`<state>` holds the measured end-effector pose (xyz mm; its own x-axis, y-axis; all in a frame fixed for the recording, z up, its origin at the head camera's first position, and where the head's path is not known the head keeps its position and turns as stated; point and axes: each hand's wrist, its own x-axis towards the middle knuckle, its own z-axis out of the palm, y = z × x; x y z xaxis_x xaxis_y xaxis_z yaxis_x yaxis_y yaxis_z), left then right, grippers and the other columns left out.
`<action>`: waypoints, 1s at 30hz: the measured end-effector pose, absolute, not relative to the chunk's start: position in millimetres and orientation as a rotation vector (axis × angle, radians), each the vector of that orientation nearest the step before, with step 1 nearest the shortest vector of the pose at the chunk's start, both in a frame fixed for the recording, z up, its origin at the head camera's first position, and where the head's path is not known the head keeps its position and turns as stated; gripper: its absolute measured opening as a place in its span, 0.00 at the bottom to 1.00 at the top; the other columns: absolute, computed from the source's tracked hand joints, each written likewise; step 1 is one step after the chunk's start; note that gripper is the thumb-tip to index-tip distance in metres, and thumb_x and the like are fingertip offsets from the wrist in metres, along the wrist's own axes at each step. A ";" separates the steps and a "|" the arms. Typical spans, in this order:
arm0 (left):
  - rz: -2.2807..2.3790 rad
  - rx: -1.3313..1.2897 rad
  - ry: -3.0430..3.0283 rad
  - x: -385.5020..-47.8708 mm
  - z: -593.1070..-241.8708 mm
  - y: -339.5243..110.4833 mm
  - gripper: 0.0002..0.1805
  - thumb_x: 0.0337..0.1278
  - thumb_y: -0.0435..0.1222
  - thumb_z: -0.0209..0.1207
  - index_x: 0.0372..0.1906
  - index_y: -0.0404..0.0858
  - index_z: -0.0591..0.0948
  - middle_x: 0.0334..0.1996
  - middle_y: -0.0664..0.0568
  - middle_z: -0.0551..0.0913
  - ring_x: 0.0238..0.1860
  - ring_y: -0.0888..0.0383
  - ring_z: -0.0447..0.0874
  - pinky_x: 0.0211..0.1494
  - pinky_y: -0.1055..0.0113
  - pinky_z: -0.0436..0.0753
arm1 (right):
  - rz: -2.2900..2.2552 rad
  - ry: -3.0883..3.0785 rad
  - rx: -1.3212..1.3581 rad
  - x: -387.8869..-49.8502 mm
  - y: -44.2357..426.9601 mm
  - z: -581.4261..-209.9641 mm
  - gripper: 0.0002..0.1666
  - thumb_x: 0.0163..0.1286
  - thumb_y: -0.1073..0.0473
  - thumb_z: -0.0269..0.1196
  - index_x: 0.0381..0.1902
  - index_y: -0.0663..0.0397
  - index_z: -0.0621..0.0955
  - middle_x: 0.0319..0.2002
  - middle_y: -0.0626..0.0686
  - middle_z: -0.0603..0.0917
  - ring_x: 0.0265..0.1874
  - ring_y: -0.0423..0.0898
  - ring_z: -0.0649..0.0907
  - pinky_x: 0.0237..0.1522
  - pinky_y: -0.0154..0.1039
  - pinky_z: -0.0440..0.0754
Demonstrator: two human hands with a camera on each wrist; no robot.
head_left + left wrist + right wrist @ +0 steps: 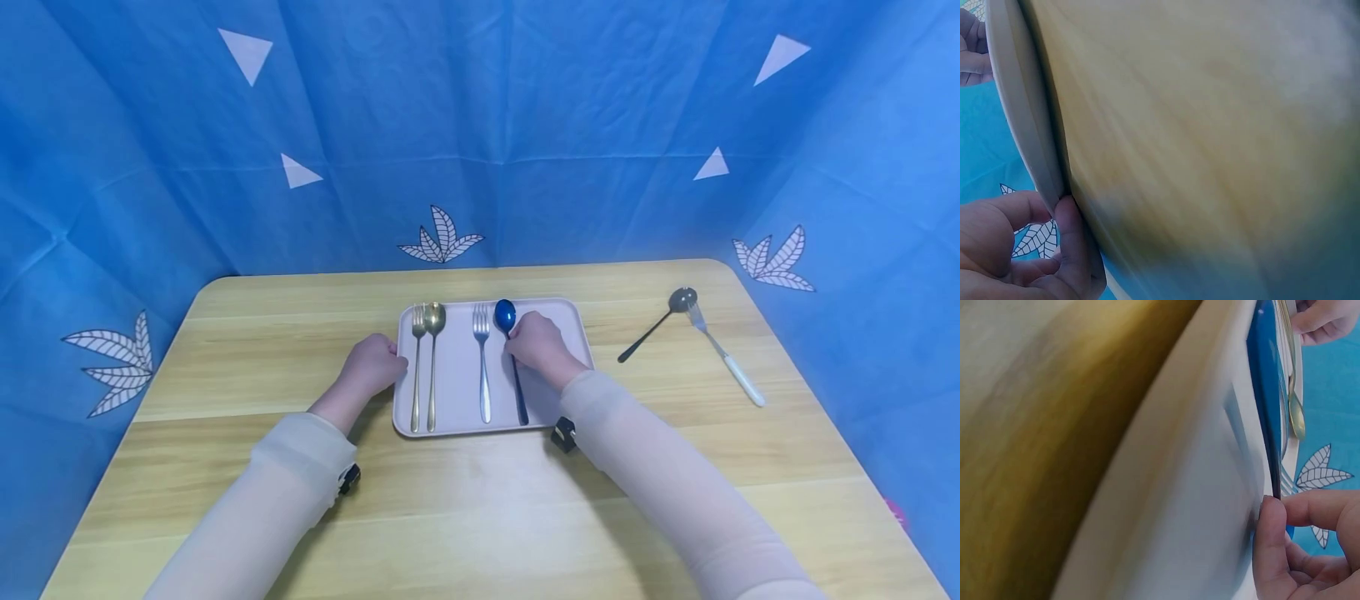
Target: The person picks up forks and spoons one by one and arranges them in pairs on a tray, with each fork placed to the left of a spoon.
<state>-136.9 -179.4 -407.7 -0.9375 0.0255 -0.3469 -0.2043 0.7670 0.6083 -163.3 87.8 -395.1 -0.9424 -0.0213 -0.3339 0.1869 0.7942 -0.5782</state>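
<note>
A pale pinkish tray point(456, 367) lies on the wooden table. My left hand point(369, 364) pinches its left rim between thumb and finger, as the left wrist view shows up close. Over the tray's right part, my right hand point(540, 340) pinches the handle of a blue spoon point(505, 314), just below its bowl. To the left of that spoon lies a silver fork point(484, 375). A gold fork point(417, 375) and a gold spoon point(432, 367) lie side by side near the tray's left edge. All handles point toward me.
Right of the tray, a dark spoon point(647, 333) lies slanted on the table point(480, 517). A fork with a white handle point(742, 379) touches or overlaps its bowl. Blue patterned cloth point(495, 125) hangs behind the table and along both sides.
</note>
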 end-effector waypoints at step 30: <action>0.933 -0.115 2.655 -137.0 -403.9 -179.2 0.15 0.48 0.30 0.51 0.12 0.43 0.64 0.11 0.57 0.59 0.15 0.58 0.59 0.20 0.66 0.62 | -0.818 2.660 0.185 -164.4 72.9 -396.8 0.23 0.61 0.67 0.61 0.10 0.50 0.67 0.10 0.46 0.68 0.12 0.42 0.72 0.20 0.35 0.71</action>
<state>-137.0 -179.2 -403.9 -0.9443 0.0310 -0.3276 -0.1808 0.7831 0.5951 -164.4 72.9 -396.8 -0.9301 0.0217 -0.3667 0.2239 0.8247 -0.5193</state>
